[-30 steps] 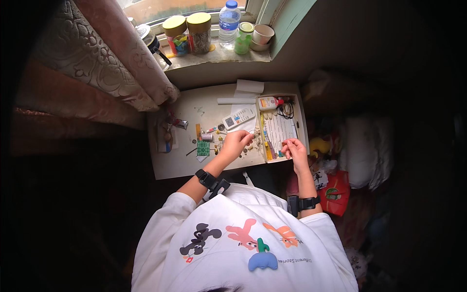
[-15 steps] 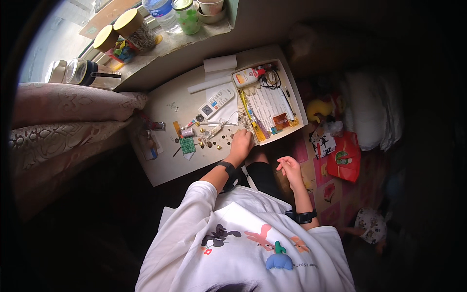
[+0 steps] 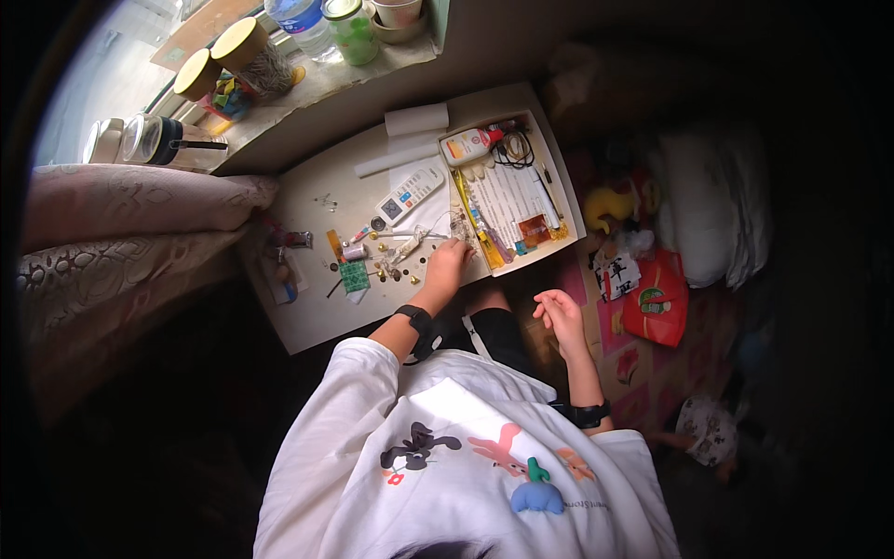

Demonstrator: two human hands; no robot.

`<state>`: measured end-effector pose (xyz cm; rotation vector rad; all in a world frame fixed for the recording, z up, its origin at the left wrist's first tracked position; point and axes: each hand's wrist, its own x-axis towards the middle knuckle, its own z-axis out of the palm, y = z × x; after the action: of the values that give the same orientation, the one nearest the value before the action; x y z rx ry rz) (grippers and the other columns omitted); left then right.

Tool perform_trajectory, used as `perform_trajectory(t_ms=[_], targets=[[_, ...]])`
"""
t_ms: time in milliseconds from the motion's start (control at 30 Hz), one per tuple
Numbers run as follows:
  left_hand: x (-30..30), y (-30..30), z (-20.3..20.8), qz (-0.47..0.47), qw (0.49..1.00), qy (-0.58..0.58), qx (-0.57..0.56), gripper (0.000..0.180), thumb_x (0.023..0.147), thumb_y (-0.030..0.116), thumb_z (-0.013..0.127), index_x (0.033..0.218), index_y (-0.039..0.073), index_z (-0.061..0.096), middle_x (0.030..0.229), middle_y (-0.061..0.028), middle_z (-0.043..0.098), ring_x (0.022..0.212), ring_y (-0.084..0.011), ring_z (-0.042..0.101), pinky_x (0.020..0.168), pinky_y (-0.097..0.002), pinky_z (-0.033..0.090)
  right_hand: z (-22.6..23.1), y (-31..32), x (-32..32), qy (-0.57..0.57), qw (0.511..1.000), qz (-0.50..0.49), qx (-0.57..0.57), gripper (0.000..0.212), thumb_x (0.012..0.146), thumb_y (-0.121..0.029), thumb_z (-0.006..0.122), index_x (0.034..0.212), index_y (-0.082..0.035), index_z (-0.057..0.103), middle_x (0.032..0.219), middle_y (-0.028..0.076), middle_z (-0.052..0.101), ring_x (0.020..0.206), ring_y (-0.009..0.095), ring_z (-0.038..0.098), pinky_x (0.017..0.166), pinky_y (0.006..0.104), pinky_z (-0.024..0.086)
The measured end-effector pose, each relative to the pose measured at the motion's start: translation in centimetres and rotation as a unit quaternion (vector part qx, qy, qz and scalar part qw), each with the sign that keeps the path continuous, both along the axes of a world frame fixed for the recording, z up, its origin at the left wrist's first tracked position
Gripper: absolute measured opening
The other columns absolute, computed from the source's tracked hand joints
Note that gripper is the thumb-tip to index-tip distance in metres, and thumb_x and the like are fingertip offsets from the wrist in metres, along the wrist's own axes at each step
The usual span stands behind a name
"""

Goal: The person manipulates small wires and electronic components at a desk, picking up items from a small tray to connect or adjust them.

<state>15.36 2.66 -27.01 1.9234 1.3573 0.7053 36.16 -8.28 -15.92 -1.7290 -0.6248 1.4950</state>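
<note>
My left hand (image 3: 445, 265) reaches over the white table (image 3: 317, 317), its fingers pressed together among small loose parts beside the tray. What they hold, if anything, is hidden. Several dark buttons and brass-coloured bits (image 3: 399, 275) lie just left of it, with a thin white cable piece (image 3: 407, 250) above them. A green circuit board (image 3: 354, 276) and a thread spool (image 3: 354, 252) rest farther left. Beyond the hand lies a white remote control (image 3: 410, 196). My right hand (image 3: 561, 319) hangs in the air off the table's near edge, empty, with fingers loosely bent and apart.
A shallow white tray (image 3: 570, 238) on the table's right holds a white bottle (image 3: 467, 145), a black cable (image 3: 514, 149), pens and printed paper. Jars and a water bottle (image 3: 303, 23) line the windowsill. A curtain (image 3: 140, 200) hangs at left; a red bag (image 3: 656, 298) lies at right.
My left hand has shifted slightly left, away from the tray's corner, toward the loose parts. My right hand has risen a little and stays off the table.
</note>
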Motion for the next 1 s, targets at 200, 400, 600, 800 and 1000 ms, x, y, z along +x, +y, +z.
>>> perform_trajectory(t_ms=[200,400,600,800,1000], targets=[[-1.2,1.0,10.0,-0.023,0.963,-0.199,-0.182,0.013,0.079,0.011,0.065,0.081,-0.001,0.060,0.072,-0.0129,0.061,0.063,-0.0198,0.060,0.059,-0.0298,0.047,5.2,4.9,-3.3,0.075,0.978,0.188,0.055,0.015,0.092,-0.014,0.049,0.090,-0.001,0.056,0.069,0.002,0.056,0.055,0.005,0.048,0.052,0.0166,0.039],[-2.7,-0.1,17.5,-0.072,0.904,-0.312,-0.284,0.012,0.089,0.011,0.055,0.090,-0.001,0.055,0.079,-0.0026,0.059,0.074,-0.0060,0.055,0.066,-0.0225,0.046,11.3,8.3,-7.3,0.022,0.961,0.236,0.144,0.012,0.089,-0.009,0.052,0.091,0.002,0.057,0.073,0.004,0.060,0.062,0.008,0.057,0.058,0.0193,0.046],[-4.3,-0.3,17.4,-0.096,0.812,-0.481,-0.317,0.011,0.092,0.012,0.050,0.095,0.002,0.052,0.082,-0.0021,0.058,0.076,-0.0068,0.054,0.070,-0.0197,0.043,13.8,9.5,-9.8,-0.082,0.954,0.213,0.197,0.010,0.087,-0.006,0.056,0.089,0.003,0.059,0.071,0.003,0.059,0.053,0.006,0.052,0.049,0.0178,0.042],[-6.2,-0.3,19.7,-0.128,0.825,-0.447,-0.322,0.012,0.092,0.013,0.049,0.094,0.002,0.054,0.080,-0.0020,0.061,0.075,-0.0067,0.055,0.068,-0.0196,0.043,14.9,10.4,-10.3,-0.093,0.955,0.215,0.180,0.011,0.085,-0.008,0.058,0.085,0.002,0.062,0.063,-0.001,0.056,0.045,0.002,0.044,0.041,0.0166,0.034],[-6.9,-0.3,20.5,-0.130,0.825,-0.448,-0.318,0.014,0.092,0.014,0.049,0.093,0.001,0.055,0.082,-0.0039,0.064,0.074,-0.0067,0.055,0.067,-0.0204,0.043,14.5,10.6,-10.3,-0.088,0.959,0.196,0.183,0.011,0.085,-0.007,0.057,0.083,0.002,0.061,0.060,-0.003,0.053,0.051,0.002,0.045,0.045,0.0173,0.034]])
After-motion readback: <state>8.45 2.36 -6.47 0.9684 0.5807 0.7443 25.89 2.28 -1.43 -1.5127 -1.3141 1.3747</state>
